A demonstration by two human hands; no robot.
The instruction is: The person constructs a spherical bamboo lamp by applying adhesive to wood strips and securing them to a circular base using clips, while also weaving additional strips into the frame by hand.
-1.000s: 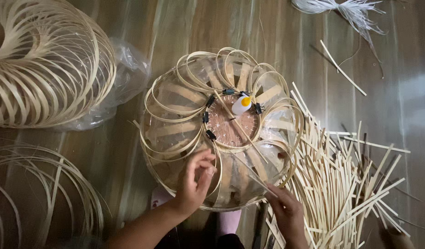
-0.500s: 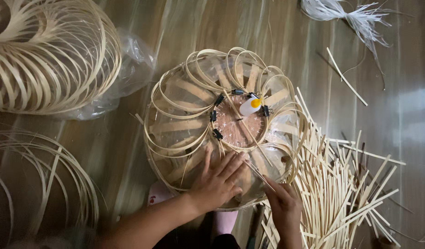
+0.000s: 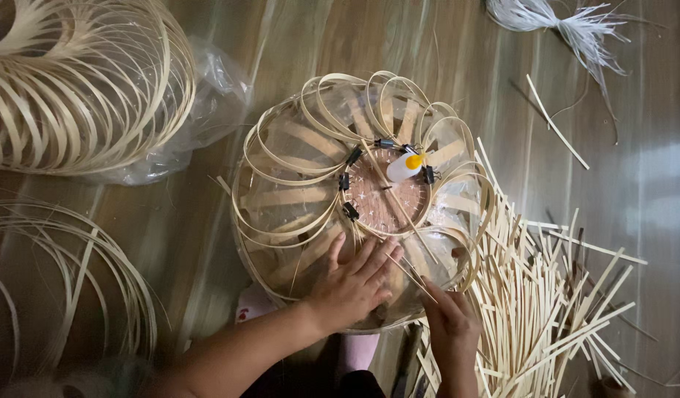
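Where hands (image 3: 351, 284) press: basket frame (image 3: 303, 199).

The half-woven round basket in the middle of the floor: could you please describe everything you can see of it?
The round basket is a dome-like frame of pale, flat bamboo-like strips bent into overlapping loops around a brownish disc. Small black clips ring the disc, and a small white bottle with a yellow cap lies on it. Clear plastic seems to lie under the loops. It sits on the wooden floor. The left hand presses flat on its near side; the right hand pinches a thin strip lying across it.
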